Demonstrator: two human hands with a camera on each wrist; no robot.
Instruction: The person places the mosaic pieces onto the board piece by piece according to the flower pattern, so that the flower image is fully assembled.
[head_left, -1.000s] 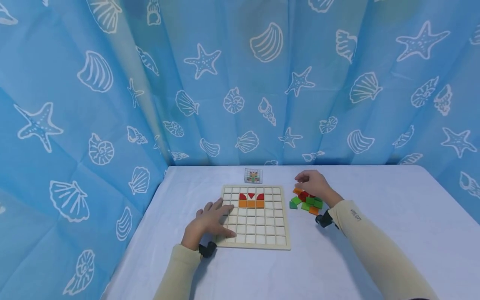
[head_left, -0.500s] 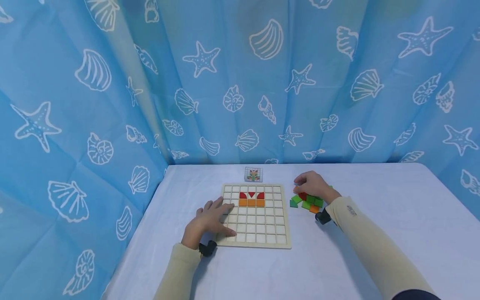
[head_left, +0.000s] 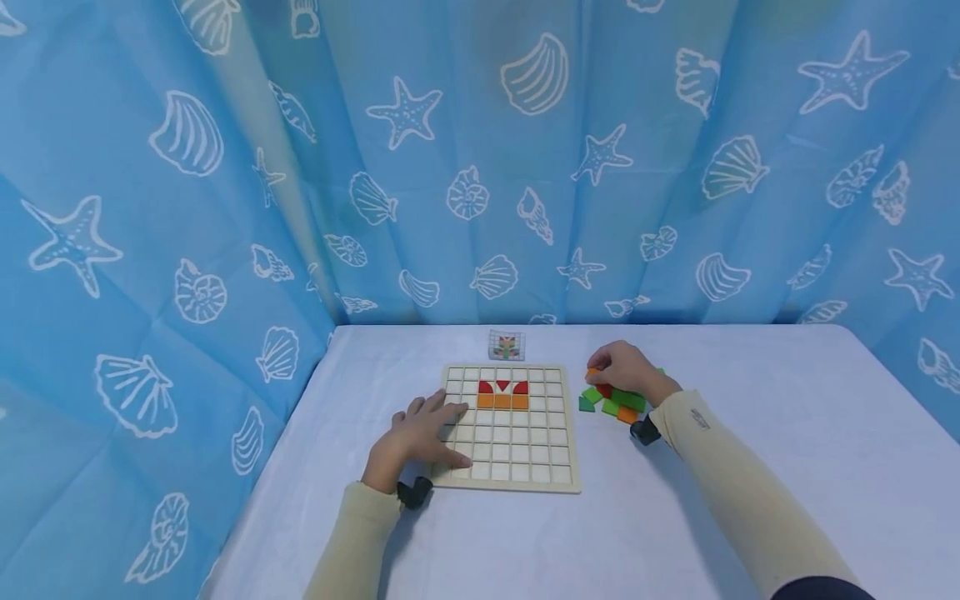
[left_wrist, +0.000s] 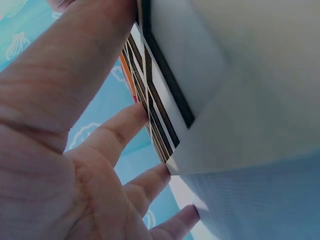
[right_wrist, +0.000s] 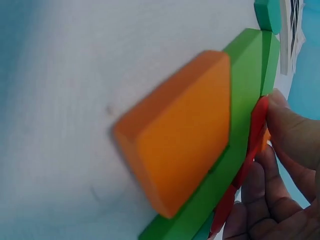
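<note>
A square wooden grid board (head_left: 521, 454) lies on the white table. Several red pieces (head_left: 521, 388) sit in one row of its cells, above a row of orange tiles (head_left: 502, 402). My left hand (head_left: 416, 429) rests with spread fingers on the board's left side; in the left wrist view its fingertips touch the board's edge (left_wrist: 162, 85). To the right, my right hand (head_left: 626, 367) reaches over a loose pile and pinches an orange tile (right_wrist: 266, 138) between thumb and fingers. Red pieces (right_wrist: 256, 122) and green tiles (right_wrist: 245, 75) lie right under those fingers, partly hidden.
A small card with a coloured grid pattern (head_left: 507, 345) stands behind the board. Another orange tile (head_left: 627, 415) and a dark green piece (head_left: 587, 405) lie at the pile's near edges. A blue curtain with shells (head_left: 465, 196) hangs behind the table.
My right hand's fingers have closed at the far left of the pile, and the orange tile there now shows at the fingertips. The left hand stays on the board.
</note>
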